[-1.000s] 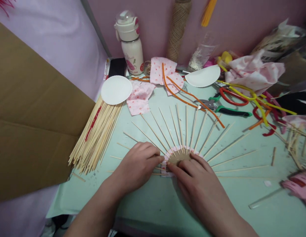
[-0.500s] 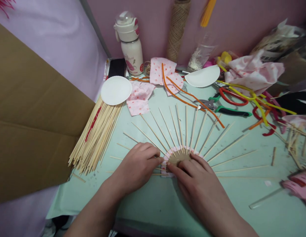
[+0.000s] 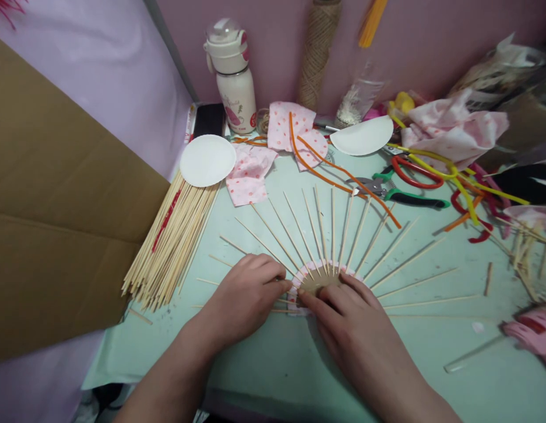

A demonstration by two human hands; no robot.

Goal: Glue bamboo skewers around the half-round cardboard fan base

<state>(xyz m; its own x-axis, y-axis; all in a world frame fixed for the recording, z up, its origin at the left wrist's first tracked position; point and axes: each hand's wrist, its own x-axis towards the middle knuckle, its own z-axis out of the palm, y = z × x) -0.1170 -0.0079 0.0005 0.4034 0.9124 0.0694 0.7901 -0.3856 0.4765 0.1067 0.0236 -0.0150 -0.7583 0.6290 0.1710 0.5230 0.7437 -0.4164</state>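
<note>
A half-round piece of cardboard (image 3: 315, 284) edged with pink dotted fabric (image 3: 308, 269) lies on the table, and thin bamboo sticks (image 3: 333, 226) fan out from its curved rim. At the rim's left side, my left hand (image 3: 248, 292) is closed in a pinch around one bamboo stick; its fingers hide the stick's inner end. My right hand (image 3: 349, 317) rests on the cardboard with fingers apart, pressing on it, one fingertip near the left rim and another near the top right. The lower part of the cardboard is covered by this hand.
To the left lie a bundle of bamboo sticks (image 3: 173, 247), a white paper disc (image 3: 208, 160) and a cardboard panel (image 3: 65, 200). Behind stand a bottle (image 3: 235, 97) and twine (image 3: 319, 56). Pliers (image 3: 387, 191) and pipe cleaners (image 3: 325, 176) lie beyond; a pink glue gun (image 3: 532, 332) is at right.
</note>
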